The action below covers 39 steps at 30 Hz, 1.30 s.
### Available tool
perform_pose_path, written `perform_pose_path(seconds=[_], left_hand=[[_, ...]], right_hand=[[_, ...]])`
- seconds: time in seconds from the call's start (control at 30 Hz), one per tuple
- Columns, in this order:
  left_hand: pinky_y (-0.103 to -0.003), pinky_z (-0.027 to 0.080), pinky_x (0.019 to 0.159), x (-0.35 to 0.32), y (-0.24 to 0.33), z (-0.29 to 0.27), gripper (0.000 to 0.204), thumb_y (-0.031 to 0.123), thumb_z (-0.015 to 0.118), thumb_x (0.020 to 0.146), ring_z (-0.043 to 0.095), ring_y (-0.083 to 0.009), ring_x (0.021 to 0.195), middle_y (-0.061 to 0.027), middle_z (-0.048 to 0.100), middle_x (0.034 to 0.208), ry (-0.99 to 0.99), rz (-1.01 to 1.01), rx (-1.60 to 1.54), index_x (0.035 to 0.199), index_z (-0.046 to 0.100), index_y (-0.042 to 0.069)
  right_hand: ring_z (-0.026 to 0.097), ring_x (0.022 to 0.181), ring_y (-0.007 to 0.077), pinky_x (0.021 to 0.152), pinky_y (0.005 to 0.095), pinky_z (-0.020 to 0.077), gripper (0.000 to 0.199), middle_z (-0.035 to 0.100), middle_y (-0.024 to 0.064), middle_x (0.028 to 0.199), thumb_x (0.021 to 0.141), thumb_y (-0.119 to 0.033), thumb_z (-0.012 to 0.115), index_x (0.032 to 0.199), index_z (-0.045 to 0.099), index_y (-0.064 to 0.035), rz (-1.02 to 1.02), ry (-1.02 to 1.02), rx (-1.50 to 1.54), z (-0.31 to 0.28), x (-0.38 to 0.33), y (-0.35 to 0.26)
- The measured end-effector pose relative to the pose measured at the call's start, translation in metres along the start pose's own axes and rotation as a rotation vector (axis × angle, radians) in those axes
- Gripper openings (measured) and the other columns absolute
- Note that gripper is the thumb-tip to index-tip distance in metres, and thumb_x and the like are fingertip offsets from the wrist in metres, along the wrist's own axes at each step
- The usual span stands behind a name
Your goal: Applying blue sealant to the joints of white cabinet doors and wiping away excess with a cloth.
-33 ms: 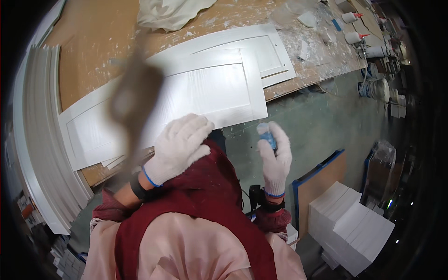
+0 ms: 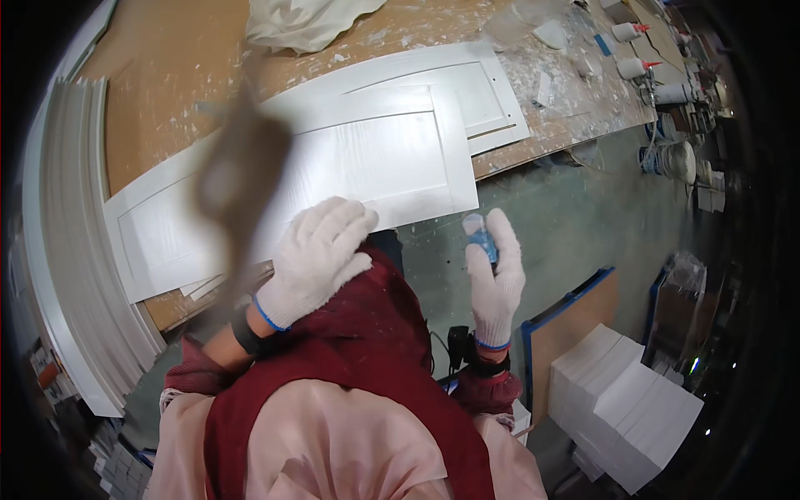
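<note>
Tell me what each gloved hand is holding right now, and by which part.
The right hand grips a small blue object around its lower part, its pale top poking out. The left hand holds nothing, resting at the white panel edge.

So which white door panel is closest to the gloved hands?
The front panel, lying on top with its edge just above the left hand; the other panel peeks out behind it.

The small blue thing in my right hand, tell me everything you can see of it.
The small blue object sits upright in the gloved right hand, the white knit fingers wrapped round it. Only its top shows: a blue body with a paler, clear-looking cap. It is held over the grey floor, just off the edge of the white panelled door. Its exact kind cannot be told.
</note>
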State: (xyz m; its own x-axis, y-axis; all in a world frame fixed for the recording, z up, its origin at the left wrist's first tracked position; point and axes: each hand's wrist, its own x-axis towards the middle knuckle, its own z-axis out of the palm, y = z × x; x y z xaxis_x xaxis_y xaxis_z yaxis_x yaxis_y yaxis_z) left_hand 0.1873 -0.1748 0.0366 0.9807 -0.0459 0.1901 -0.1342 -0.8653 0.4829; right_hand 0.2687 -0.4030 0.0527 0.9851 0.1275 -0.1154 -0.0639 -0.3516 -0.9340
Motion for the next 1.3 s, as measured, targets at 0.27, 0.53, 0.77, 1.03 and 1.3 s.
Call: perform_pose_path(seconds=[0.27,0.53,0.77,1.03,1.3], left_hand=[[-0.037,0.045,0.084,0.004,-0.005,0.021,0.060,0.017,0.078,0.063,0.055,-0.0219,0.102,-0.0011,0.056,0.107,0.155,-0.090,0.107,0.120,0.059,0.016],[-0.033,0.046,0.071,0.009,-0.013,0.038,0.045,0.018,0.070,0.072,0.058,-0.0165,0.081,0.0047,0.056,0.089,0.298,-0.085,0.262,0.116,0.062,0.022],[-0.032,0.047,0.064,0.013,-0.009,0.042,0.032,0.019,0.068,0.075,0.057,-0.0156,0.075,0.0070,0.055,0.083,0.312,-0.134,0.343,0.107,0.067,0.025],[-0.032,0.048,0.061,0.013,-0.012,0.048,0.028,0.022,0.070,0.076,0.057,-0.0155,0.071,0.0074,0.054,0.079,0.356,-0.155,0.388,0.103,0.068,0.028],[-0.030,0.046,0.058,0.013,-0.018,0.047,0.033,0.022,0.067,0.072,0.051,-0.0131,0.073,0.0040,0.044,0.081,0.346,-0.090,0.372,0.104,0.061,0.027]], right_hand=[[0.061,0.084,0.0248,0.075,0.0333,0.0491,0.034,0.064,0.0124,0.093,0.085,-0.009,0.066,0.119,0.064,-0.0095,-0.388,0.016,-0.541,0.010,0.040,-0.006],[0.059,0.075,0.0235,0.070,0.0333,0.0481,0.030,0.061,0.0108,0.085,0.085,-0.016,0.068,0.115,0.066,-0.0093,-0.411,-0.002,-0.581,0.025,0.058,-0.006],[0.060,0.075,0.0221,0.069,0.0327,0.0487,0.030,0.061,0.0112,0.086,0.085,-0.016,0.069,0.114,0.067,-0.0085,-0.464,-0.032,-0.630,0.028,0.065,-0.004],[0.063,0.077,0.0237,0.072,0.0332,0.0500,0.029,0.063,0.0116,0.090,0.086,-0.016,0.068,0.114,0.068,-0.0107,-0.431,-0.041,-0.684,0.032,0.065,-0.003],[0.065,0.081,0.0253,0.074,0.0348,0.0508,0.028,0.065,0.0130,0.093,0.085,-0.017,0.068,0.111,0.068,-0.0095,-0.418,-0.103,-0.722,0.025,0.068,-0.009]])
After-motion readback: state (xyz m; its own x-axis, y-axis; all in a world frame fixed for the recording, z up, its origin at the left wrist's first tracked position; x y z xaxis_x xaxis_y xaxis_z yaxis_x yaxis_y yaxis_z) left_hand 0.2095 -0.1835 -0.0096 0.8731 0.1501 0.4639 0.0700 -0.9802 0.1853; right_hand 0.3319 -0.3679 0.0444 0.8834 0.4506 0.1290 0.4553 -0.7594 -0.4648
